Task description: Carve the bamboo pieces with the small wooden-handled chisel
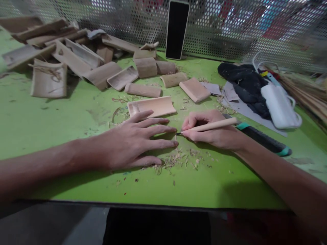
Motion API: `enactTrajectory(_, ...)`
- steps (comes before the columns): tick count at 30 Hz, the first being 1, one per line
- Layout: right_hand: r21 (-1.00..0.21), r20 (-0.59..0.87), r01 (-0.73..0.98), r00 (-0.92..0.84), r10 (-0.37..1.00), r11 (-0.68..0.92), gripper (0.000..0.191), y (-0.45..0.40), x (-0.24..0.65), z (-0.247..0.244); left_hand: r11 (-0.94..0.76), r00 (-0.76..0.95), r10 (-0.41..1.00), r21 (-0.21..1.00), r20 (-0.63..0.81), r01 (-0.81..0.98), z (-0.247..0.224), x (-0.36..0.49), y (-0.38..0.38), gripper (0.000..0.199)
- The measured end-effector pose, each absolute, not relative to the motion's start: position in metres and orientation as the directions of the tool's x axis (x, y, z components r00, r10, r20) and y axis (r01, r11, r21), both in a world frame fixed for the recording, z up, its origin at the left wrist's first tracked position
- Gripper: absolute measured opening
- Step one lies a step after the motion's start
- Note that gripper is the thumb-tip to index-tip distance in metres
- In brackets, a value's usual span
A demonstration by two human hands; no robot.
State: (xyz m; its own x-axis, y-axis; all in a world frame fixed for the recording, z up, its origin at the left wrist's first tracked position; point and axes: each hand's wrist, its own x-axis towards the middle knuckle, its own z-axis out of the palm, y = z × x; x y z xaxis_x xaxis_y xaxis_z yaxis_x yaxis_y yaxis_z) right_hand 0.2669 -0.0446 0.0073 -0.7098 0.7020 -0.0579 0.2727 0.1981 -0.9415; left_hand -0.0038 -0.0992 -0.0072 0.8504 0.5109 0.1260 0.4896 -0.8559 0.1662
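A: What is on the far left of the green table [51,136]?

B: A pile of bamboo pieces [63,54], split and curved, some lying over others. More single pieces are spread to the right of it, toward the middle.

A: And the left hand [135,141]?

B: It lies open and flat on the table, fingers spread and pointing right. It seems to press down on something small, but the hand hides it, so I cannot tell what it is. Just beyond the fingers lies one curved bamboo piece [152,106].

A: What is near the fingertips?

B: Wood shavings [178,160], scattered on the table in front of both hands.

A: The right hand [209,131]?

B: It is closed around a pencil-like wooden tool [208,126], gripped like a pen. The dark tip points left and is just beside the left fingertips, touching the table there.

A: Further right?

B: A black utility knife [263,139] with teal ends lies behind the right wrist. Beyond it are grey sandpaper sheets [240,105], a black cloth [245,83] and a white object [279,105]. At the far middle a dark phone [177,30] leans upright on the perforated metal screen [102,17].
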Motion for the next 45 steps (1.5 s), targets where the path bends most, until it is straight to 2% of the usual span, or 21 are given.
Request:
enactTrajectory(4, -0.955, -0.127, 0.277, -0.698, 0.705, 0.102, 0.013, -0.043, 0.268, 0.008, -0.854, 0.850, 0.512, 0.178, 0.127, 0.488, -0.007, -0.004, -0.099, 0.050)
enactTrajectory(9, -0.951, -0.162, 0.299, -0.703, 0.693, 0.082, 0.011, -0.038, 0.272, 0.009, -0.853, 0.845, 0.514, 0.187, 0.145, 0.487, -0.007, -0.005, -0.099, 0.048)
enactTrajectory(16, -0.974, -0.054, 0.182, -0.758, 0.650, 0.131, 0.005, -0.032, 0.271, 0.014, -0.853, 0.841, 0.517, 0.188, 0.160, 0.488, -0.009, -0.006, -0.100, 0.047)
enactTrajectory(20, -0.960, -0.065, 0.229, -0.741, 0.669, 0.160, 0.002, -0.035, 0.270, 0.015, -0.853, 0.843, 0.514, 0.196, 0.160, 0.483, -0.008, -0.006, -0.099, 0.047)
enactTrajectory(24, -0.940, -0.144, 0.324, -0.664, 0.733, 0.109, 0.009, -0.042, 0.270, 0.012, -0.850, 0.842, 0.518, 0.197, 0.151, 0.488, -0.008, -0.006, -0.099, 0.047)
enactTrajectory(28, -0.943, -0.201, 0.333, -0.607, 0.769, 0.017, 0.019, -0.048, 0.268, 0.008, -0.854, 0.844, 0.514, 0.187, 0.151, 0.486, -0.009, -0.007, -0.099, 0.048)
enactTrajectory(32, -0.938, -0.187, 0.346, -0.581, 0.792, 0.032, 0.014, -0.051, 0.265, 0.007, -0.854, 0.841, 0.514, 0.193, 0.171, 0.482, -0.011, -0.007, -0.099, 0.048)
enactTrajectory(45, -0.926, -0.171, 0.372, -0.566, 0.806, 0.065, 0.021, -0.053, 0.264, 0.005, -0.843, 0.830, 0.528, 0.228, 0.178, 0.487, -0.009, -0.007, -0.099, 0.047)
